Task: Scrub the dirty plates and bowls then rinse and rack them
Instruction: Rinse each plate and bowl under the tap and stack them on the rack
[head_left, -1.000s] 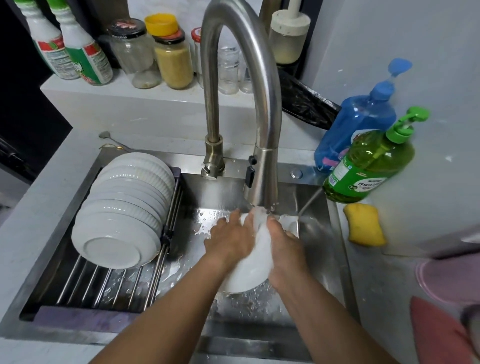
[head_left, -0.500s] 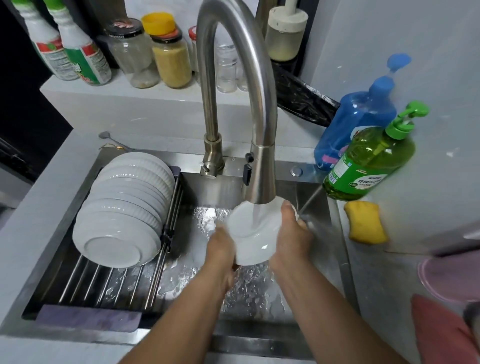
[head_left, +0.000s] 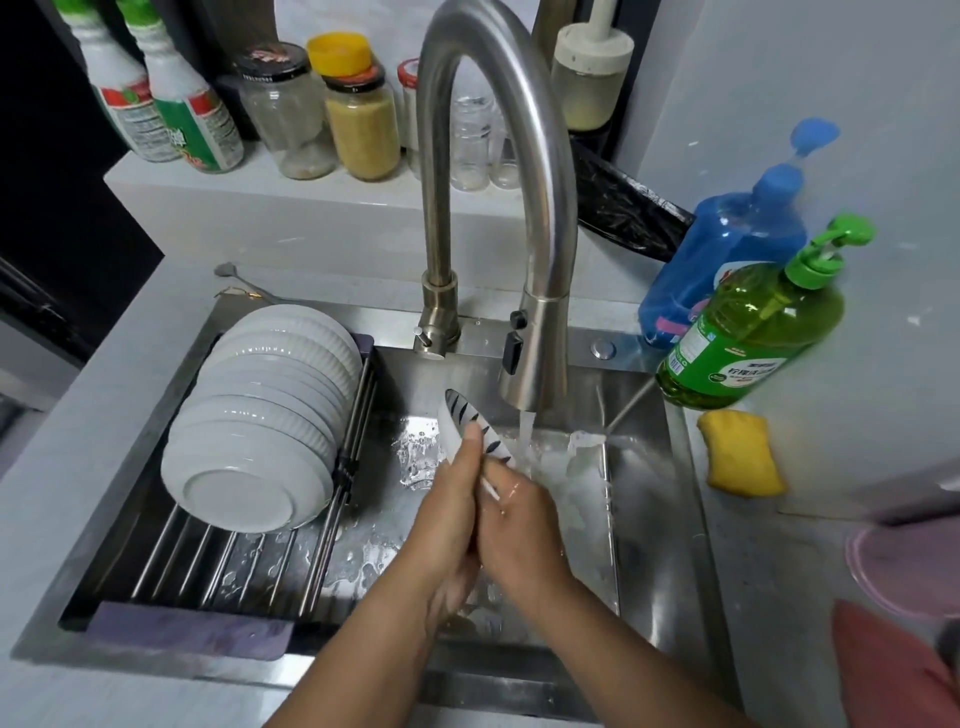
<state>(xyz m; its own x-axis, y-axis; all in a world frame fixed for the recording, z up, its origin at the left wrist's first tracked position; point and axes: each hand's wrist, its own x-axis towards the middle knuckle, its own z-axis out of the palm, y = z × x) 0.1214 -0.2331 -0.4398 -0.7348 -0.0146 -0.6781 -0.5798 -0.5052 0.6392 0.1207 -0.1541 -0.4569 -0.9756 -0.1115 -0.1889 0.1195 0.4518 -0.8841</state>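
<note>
A: Start at the left. What is racked?

B: A row of white ribbed bowls (head_left: 260, 415) lies on its side across the roll-up rack (head_left: 208, 566), left of centre in the frame, foot rings facing the camera. The rack spans the left part of the steel sink (head_left: 665, 519).

A: And the hands?

B: Both meet at lower centre, under the faucet (head_left: 519, 208). The left hand (head_left: 447, 519) has its fingers curled round a small dish (head_left: 470, 428), thumb laid over the rim. The right hand (head_left: 519, 525) is pressed against the dish from the other side, fingers curled along it; how much of its grip sits behind the dish I cannot tell.

A: How does the dish look?

B: It is seen nearly edge-on, tilted up towards the upper left, white with dark blue stripes on the outer face. Its upper edge sticks out above the left thumb, just left of the running water (head_left: 525, 436).

A: Does the stream hit it?

B: The stream falls just beside its right edge, onto the right hand's fingers. The sink floor around is wet and foamy.

A: Further right?

B: On the counter at the right, 2 pump bottles lean together, the blue bottle (head_left: 727, 249) behind the green bottle (head_left: 753, 332), with a yellow sponge (head_left: 743, 452) below them.
</note>
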